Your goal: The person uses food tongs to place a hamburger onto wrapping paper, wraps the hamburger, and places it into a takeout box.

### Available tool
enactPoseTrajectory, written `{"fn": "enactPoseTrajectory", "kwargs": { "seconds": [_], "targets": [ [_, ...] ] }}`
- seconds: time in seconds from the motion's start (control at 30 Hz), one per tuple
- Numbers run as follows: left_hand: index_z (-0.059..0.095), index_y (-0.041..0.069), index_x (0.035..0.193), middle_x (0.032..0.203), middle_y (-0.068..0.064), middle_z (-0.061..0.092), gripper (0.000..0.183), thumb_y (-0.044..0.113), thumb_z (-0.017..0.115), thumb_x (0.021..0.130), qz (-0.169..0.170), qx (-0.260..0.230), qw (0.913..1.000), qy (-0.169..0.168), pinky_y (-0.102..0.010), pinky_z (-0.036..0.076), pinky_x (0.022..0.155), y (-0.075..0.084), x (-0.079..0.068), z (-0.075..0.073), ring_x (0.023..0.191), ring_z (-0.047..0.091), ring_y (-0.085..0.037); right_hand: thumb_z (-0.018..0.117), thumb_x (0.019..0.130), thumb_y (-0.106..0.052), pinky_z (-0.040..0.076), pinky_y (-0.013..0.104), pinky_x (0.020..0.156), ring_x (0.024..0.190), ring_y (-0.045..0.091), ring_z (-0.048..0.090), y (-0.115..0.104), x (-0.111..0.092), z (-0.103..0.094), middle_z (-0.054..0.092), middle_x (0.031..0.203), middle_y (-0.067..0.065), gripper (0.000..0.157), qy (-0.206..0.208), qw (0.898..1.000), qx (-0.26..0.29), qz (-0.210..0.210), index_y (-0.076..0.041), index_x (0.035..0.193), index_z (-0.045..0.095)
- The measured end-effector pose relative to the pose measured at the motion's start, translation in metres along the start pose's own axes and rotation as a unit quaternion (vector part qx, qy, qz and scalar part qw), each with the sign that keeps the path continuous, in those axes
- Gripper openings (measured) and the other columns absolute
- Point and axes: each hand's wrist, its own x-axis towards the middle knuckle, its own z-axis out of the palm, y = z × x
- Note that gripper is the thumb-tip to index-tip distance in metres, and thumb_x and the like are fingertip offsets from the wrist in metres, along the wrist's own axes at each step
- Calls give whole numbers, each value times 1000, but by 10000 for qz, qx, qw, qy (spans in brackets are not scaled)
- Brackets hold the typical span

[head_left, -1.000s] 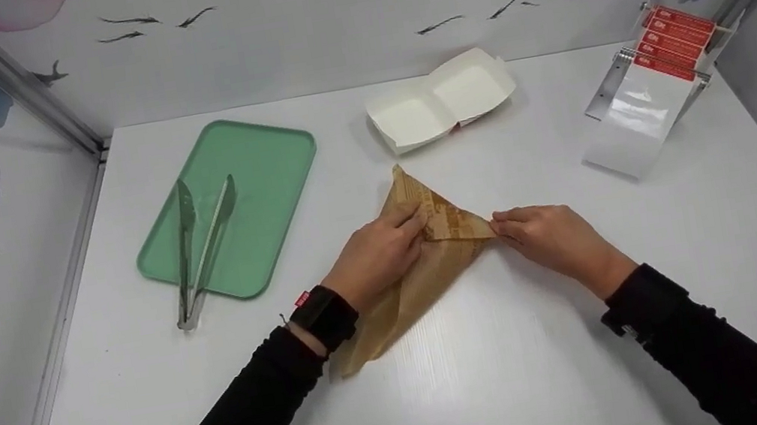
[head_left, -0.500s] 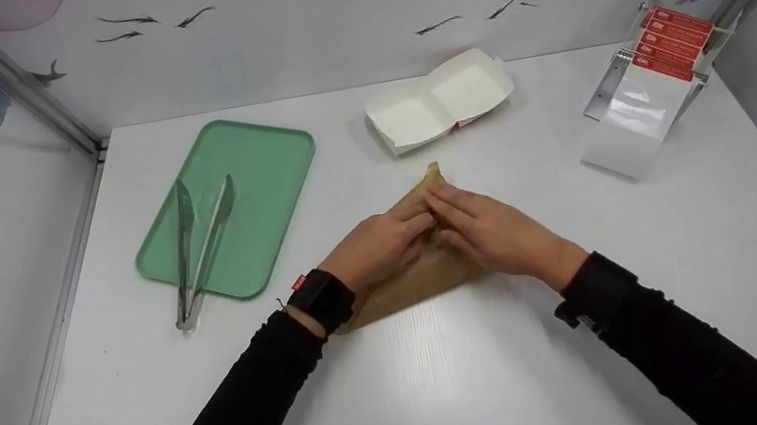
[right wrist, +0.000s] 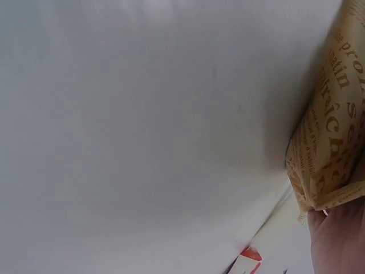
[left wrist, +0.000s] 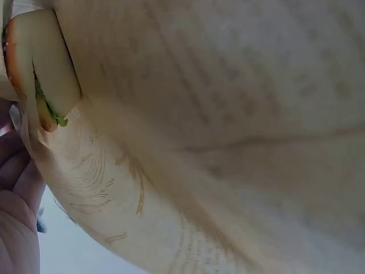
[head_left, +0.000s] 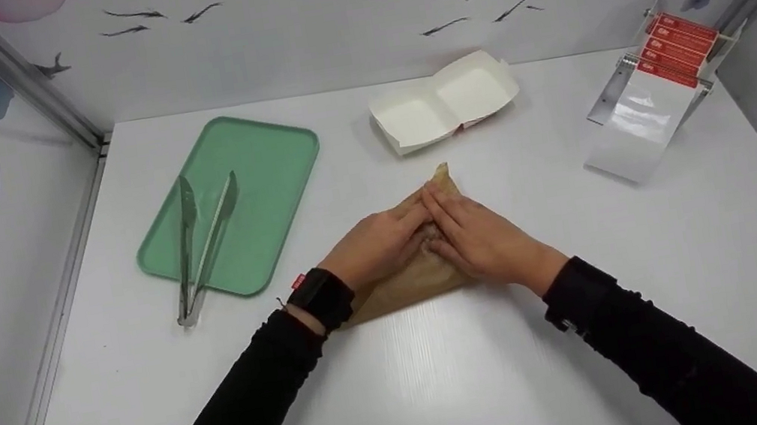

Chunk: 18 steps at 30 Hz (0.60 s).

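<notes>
A brown printed sheet of wrapping paper (head_left: 410, 291) lies folded mid-table, one corner pointing up between the hands. Inside it, the left wrist view shows a sandwich (left wrist: 48, 63) with pale bread and a green filling; from the head view the paper and hands hide it. My left hand (head_left: 376, 247) holds the paper from the left, fingers bent over it. From the other side my right hand (head_left: 484, 234) presses the folded paper with fairly straight fingers, their tips meeting the left fingers near the upper corner. The right wrist view shows lettering along the paper's outer side.
At the left lies a green tray (head_left: 282, 182), with metal tongs (head_left: 194, 272) across it, their hinge end past its edge. An open white paper box (head_left: 420, 115) stands behind the hands. A rack of red-and-white stickers (head_left: 644, 117) is at the back right.
My right hand has moved left from the paper's right corner, folding that side over toward my left hand. The paper has turned slightly. My left hand has stayed nearly in place.
</notes>
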Motion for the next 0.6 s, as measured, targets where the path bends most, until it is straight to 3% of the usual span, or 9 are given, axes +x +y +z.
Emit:
{"fn": "enactPoseTrajectory", "kwargs": {
  "seconds": [0.13, 0.27, 0.47, 0.6],
  "targets": [
    [61, 6, 143, 149, -17, 66, 35, 15, 60, 110, -490, 52, 9987, 161, -39, 57, 110, -5, -9, -9, 133, 68, -30, 48, 115, -31, 37, 57, 127, 159, 42, 36, -3, 0, 1, 27, 173, 30, 69, 8, 9998, -173, -12, 8, 166, 24],
    [68, 3, 128, 125, -16, 74, 25, 18, 63, 109, -1401, 95, 9898, 245, -44, 61, 99, -14, -26, -23, 117, 73, -32, 50, 114, -29, 37, 59, 126, 158, 44, 37, -5, 0, 1, 31, 171, 32, 66, 172, 9997, -188, -67, 6, 166, 29],
    [71, -3, 107, 98, -17, 71, 33, 29, 68, 106, -2861, 87, 9576, -322, -46, 59, 81, -17, -65, -43, 92, 69, -32, 51, 114, -28, 38, 62, 125, 156, 46, 40, -7, 0, 3, 34, 167, 36, 62, 385, 9990, -155, -134, 4, 164, 35],
    [58, 4, 76, 72, -3, 51, 42, 35, 76, 98, -3610, -8, 9297, -736, -36, 44, 57, -8, -89, -51, 66, 50, -19, 52, 113, -28, 38, 62, 124, 155, 47, 41, -6, 0, 4, 34, 167, 36, 62, 442, 9987, -198, -137, 3, 164, 36]
  ]
}}
